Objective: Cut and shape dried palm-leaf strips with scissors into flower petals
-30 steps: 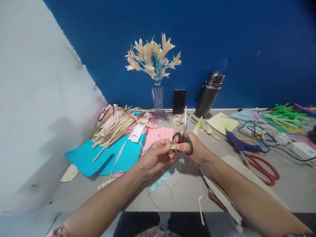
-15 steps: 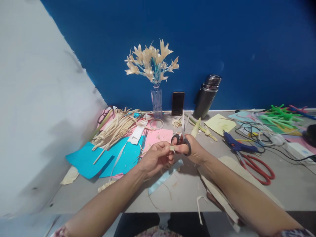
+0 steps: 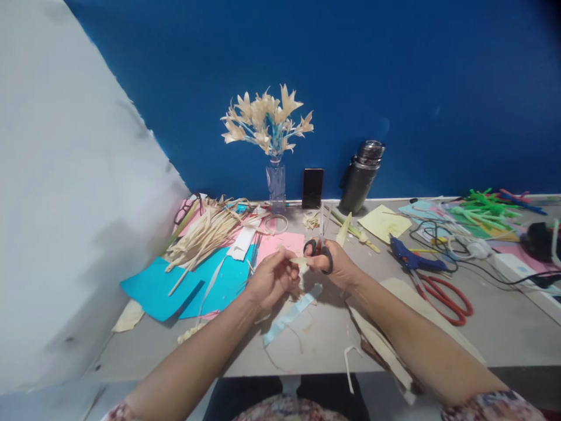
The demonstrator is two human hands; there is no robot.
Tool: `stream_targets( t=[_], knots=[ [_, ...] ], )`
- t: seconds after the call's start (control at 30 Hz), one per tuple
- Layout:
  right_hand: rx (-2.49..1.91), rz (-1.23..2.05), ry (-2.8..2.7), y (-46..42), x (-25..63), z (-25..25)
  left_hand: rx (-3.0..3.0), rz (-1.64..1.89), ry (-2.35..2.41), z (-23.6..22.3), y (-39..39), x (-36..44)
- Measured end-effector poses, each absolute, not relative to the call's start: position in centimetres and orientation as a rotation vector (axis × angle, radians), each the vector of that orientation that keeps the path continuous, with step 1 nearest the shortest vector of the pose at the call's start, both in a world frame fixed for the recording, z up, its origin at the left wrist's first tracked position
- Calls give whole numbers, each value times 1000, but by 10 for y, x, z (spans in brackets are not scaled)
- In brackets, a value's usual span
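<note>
My left hand pinches a small pale piece of dried husk in front of my chest, above the table. My right hand has its fingers through the black handles of a pair of scissors, whose blades point up and away from me. The right fingertips also touch the husk piece from the other side. Below the hands lies a light blue strip. Beyond the scissors a pale green leaf-shaped husk piece rests on the table.
Dried husk strips lie on blue paper at left. Behind stand a clear bottle of husk flowers, a phone and a dark flask. Rightward are a blue glue gun, red-handled scissors and a power strip.
The husk piece between my fingers shows larger now and hangs lower. My hands stay close together, with the scissors still in the right. The view has shifted slightly.
</note>
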State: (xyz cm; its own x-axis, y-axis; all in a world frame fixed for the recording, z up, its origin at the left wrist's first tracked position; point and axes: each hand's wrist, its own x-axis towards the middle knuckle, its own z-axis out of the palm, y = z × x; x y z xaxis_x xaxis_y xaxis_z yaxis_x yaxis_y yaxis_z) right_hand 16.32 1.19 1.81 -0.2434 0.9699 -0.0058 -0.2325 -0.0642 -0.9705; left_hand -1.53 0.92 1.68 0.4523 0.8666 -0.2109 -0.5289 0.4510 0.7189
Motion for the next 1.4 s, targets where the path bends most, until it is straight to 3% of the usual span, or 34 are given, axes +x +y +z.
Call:
stream_targets(
  t=[0.5, 0.6, 0.77, 0.93, 1.23, 1.4],
  knots=[
    [-1045, 1180, -1216, 14, 160, 20, 811, 906, 828, 39, 21, 5],
    [-1211, 931, -1381, 24, 179, 26, 918, 942, 882, 45, 44, 3],
    [-1819, 221, -1734, 37, 223, 44, 1008, 953, 939, 50, 83, 4],
    [-2167, 317, -2003, 37, 246, 52, 1136, 948, 1009, 43, 100, 9],
    [-2169, 367, -1986, 41, 254, 50, 1469, 838, 1204, 24, 141, 43],
    [-2171, 309, -1955, 45, 258, 45, 1612, 844, 1306, 36, 152, 53]
  ],
)
